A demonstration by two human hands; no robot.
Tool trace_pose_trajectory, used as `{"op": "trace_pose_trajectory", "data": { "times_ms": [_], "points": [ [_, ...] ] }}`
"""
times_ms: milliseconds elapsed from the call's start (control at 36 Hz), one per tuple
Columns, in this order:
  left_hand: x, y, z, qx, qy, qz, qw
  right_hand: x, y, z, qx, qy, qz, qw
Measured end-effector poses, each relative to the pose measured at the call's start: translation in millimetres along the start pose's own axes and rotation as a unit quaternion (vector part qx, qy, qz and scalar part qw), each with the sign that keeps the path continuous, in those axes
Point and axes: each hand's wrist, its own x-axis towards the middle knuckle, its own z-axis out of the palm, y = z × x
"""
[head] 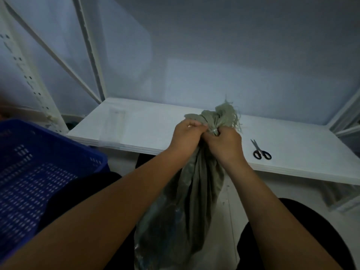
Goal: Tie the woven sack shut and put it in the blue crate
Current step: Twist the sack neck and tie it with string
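Both your forearms reach forward and upward from the near edge of the view, converging at the gathered neck of the woven sack (pixel 196 184). Your left hand (pixel 186 136) is curled into a fist with the knuckles up, fingers pressed together on the bunched fabric at the left of the neck. Your right hand (pixel 225 143) sits just beside it, touching it, wrist bent slightly, its fingertips pinching a pale tie (pixel 213 131) wrapped around the neck. The sack's frayed mouth (pixel 228 114) fans out above your hands, over the white table (pixel 136 129). The grey-green body of the sack hangs down from your grip, in front of the table's near edge and between your arms. The blue crate (pixel 39 168) stands to the near left, apart from the sack. Black-handled scissors (pixel 260 151) lie on the table to the right of your right hand.
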Motion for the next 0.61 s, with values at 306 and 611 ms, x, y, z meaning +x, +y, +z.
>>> {"op": "trace_pose_trajectory", "data": {
  "times_ms": [306, 611],
  "points": [
    [8, 9, -4, 0.015, 0.008, -0.086, 0.996, 28, -2, 5, 0.056, 0.034, 0.024, 0.998],
    [-1, 22, 11, -0.089, 0.115, -0.079, 0.986, 35, -25, 17, 0.144, 0.048, 0.023, 0.988]
  ]
}}
